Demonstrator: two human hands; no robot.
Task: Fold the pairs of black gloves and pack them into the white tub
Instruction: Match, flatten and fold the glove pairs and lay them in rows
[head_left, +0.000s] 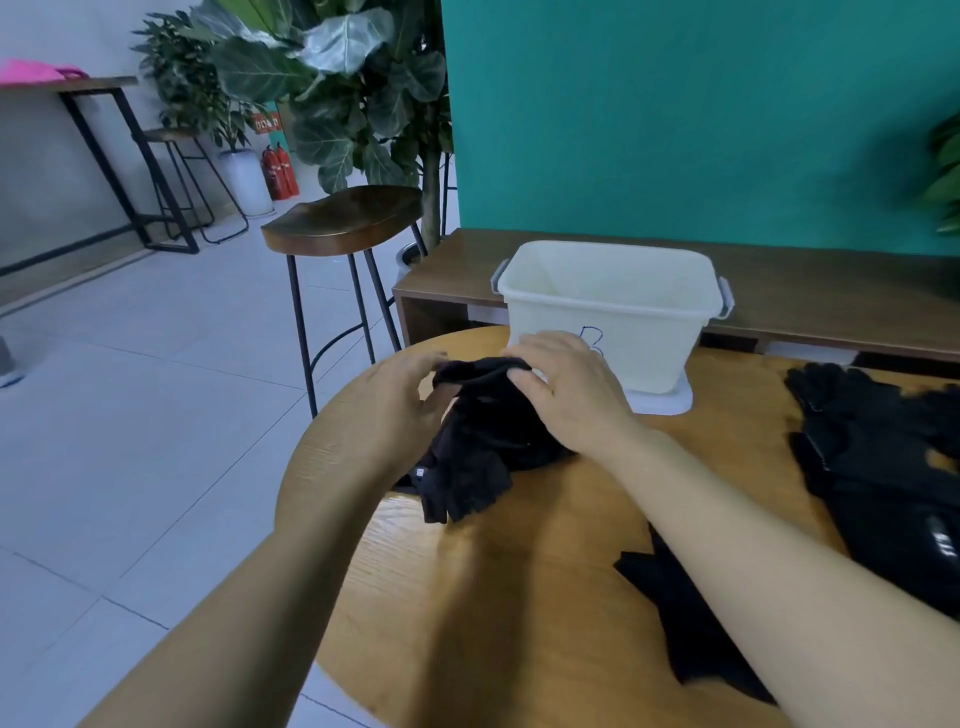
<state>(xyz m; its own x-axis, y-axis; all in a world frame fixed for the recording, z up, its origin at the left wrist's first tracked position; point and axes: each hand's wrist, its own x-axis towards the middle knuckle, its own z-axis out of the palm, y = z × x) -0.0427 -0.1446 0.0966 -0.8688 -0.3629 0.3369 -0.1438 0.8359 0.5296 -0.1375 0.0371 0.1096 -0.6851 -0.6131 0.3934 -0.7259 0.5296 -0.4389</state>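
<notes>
Both hands, left hand (402, 392) and right hand (563, 387), pinch the gloves (480, 447) at the cuff; soft, light, floppy knit, best held by that edge.

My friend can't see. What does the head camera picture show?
The left hand and right hand grip a bundle of black fabric gloves on a round wooden table, in front of an open white plastic tub. A pile of loose black gloves lies at the table's right; a dark wooden bar stool stands on the left.
</notes>
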